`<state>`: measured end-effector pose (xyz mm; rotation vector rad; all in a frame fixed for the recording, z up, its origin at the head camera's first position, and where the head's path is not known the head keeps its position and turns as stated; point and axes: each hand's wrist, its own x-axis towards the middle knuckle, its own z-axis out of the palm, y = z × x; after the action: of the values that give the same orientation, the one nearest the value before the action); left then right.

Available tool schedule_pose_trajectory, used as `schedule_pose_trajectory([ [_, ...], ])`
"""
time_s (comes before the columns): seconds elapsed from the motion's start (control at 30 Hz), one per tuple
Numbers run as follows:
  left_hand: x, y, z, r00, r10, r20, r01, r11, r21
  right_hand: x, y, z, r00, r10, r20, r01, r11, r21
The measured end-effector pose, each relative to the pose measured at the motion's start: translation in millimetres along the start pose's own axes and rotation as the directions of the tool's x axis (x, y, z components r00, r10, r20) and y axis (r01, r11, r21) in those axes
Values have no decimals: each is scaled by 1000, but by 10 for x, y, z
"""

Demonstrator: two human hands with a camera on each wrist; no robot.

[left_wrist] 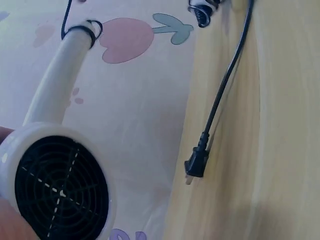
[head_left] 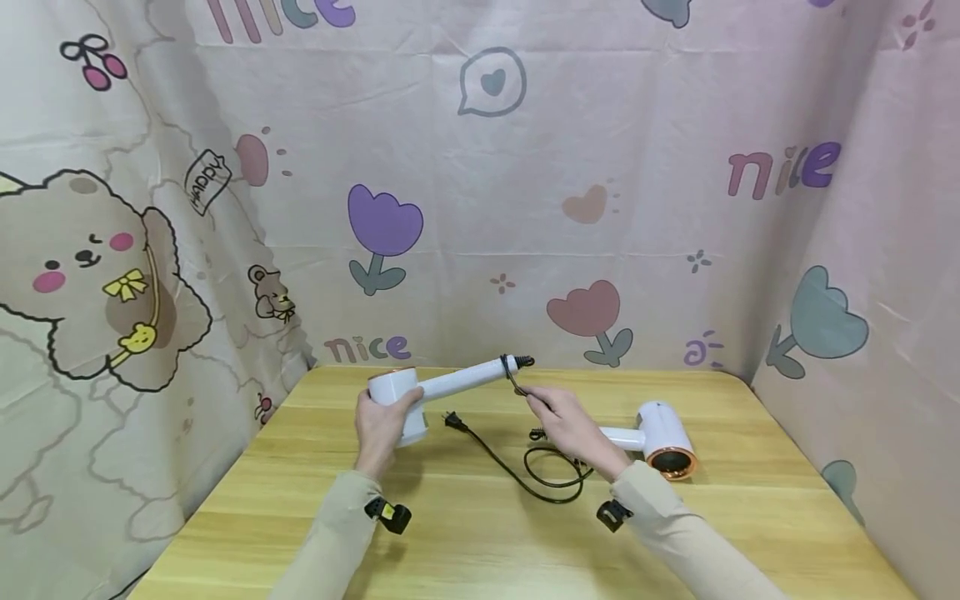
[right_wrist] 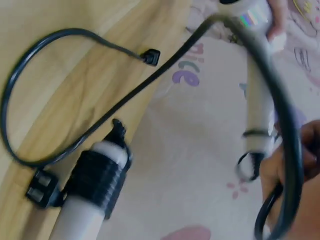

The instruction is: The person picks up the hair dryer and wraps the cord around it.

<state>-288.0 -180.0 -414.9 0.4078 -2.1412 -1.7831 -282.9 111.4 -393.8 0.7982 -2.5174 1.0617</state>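
Observation:
A white hair dryer [head_left: 461, 381] is held above the table, its handle slanting up to the right. My left hand [head_left: 381, 425] grips its barrel, and the dark round grille [left_wrist: 61, 187] faces the left wrist camera. Black power cord [right_wrist: 132, 94] loops round the handle's far end. Just beyond that end, my right hand [head_left: 566, 423] pinches the cord between thumb and fingers. Part of the cord curls on the tabletop, ending in a two-pin plug [head_left: 454, 421] below the handle.
A second white hair dryer [head_left: 663, 427] with a copper-coloured rim lies on the wooden table [head_left: 450, 550] at right, partly behind my right hand. Cord is wound round its handle [right_wrist: 95, 180], with a plug [right_wrist: 42, 188] beside it. A patterned curtain [head_left: 495, 167] encloses the back and sides.

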Motion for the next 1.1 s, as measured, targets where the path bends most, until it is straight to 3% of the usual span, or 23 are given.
schedule_pose_trajectory([
  [0.13,14,-48,13,997,-81,21,83,992,-98,-52,99,-96,993,26,118,-44,987,153],
  [0.27,14,-34,26,989,-113,91,130,972,-198,-40,179,-191,971,53,234,-118,955,271],
  [0.43,24,3,46,985,-101,137,131,965,-229,-25,224,-257,954,33,299,-112,961,251],
  [0.53,28,8,64,988,-94,124,120,968,-221,-27,233,-274,945,18,326,-96,970,224],
  [0.67,45,24,106,992,-85,96,106,967,-232,-26,264,-319,932,-2,361,-105,955,276],
  [0.8,87,63,132,994,-80,72,96,961,-258,-21,330,-433,897,57,437,-244,891,383],
  [1.0,128,141,149,991,-104,88,127,939,-318,16,458,-580,807,237,542,-519,723,457],
  [1.1,95,211,167,981,-130,146,174,918,-357,60,479,-549,773,301,558,-578,697,425],
])
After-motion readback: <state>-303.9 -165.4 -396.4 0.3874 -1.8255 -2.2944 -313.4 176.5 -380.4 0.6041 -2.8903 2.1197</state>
